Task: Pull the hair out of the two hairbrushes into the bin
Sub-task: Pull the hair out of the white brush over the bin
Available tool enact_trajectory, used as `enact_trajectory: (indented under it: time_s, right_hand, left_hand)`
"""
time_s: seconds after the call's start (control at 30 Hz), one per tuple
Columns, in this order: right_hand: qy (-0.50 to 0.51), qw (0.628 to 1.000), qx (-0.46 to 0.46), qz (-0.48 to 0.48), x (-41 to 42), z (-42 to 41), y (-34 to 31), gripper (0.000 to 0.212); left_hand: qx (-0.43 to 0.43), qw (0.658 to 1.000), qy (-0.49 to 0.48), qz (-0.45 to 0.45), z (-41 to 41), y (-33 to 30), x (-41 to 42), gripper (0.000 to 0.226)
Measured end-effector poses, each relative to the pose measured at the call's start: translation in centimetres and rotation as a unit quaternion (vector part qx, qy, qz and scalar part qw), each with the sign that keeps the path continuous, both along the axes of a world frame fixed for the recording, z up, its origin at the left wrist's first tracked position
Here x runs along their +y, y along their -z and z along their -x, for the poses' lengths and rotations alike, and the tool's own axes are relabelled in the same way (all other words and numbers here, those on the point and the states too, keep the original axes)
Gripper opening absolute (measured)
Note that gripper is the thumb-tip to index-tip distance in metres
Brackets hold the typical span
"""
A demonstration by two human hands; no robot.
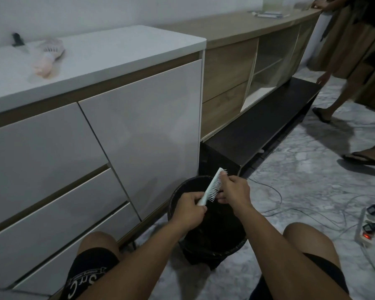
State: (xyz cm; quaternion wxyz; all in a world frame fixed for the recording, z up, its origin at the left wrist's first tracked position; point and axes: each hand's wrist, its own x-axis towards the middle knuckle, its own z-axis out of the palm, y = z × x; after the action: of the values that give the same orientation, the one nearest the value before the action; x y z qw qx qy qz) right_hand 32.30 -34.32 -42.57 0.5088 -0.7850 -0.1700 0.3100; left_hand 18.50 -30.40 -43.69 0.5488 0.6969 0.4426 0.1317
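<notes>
Both hands on the pale brush, right over the black bin!

Far left, the pink hairbrush (49, 55) lies on the white cabinet top (117, 53). Centre, the left hand (189, 207) grips the white hairbrush (212, 187) by its handle, tilted up over the bin (206, 221); the right hand (233, 189) pinches at the bristles. Right, a power strip (365, 229) sits on the floor.
</notes>
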Motion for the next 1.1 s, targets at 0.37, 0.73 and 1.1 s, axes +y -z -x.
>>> enact_trajectory:
  time_s: [0.37,0.73,1.1]
  right_hand:
    - [0.083,0.992,-0.07,-0.069,0.1,1.3,-1.2,0.042]
    - [-0.087,0.988,0.02,-0.129,0.4,2.1,-0.6,0.019]
    - [-0.005,0.996,0.019,-0.086,0.5,2.1,-0.8,0.001]
  left_hand:
    - [0.003,0.998,0.016,-0.057,0.0,0.0,-1.5,0.045]
    - [-0.021,0.999,-0.041,-0.017,0.1,-0.4,-0.1,0.051]
    - [-0.016,0.995,-0.088,-0.036,0.7,0.1,-0.1,0.049]
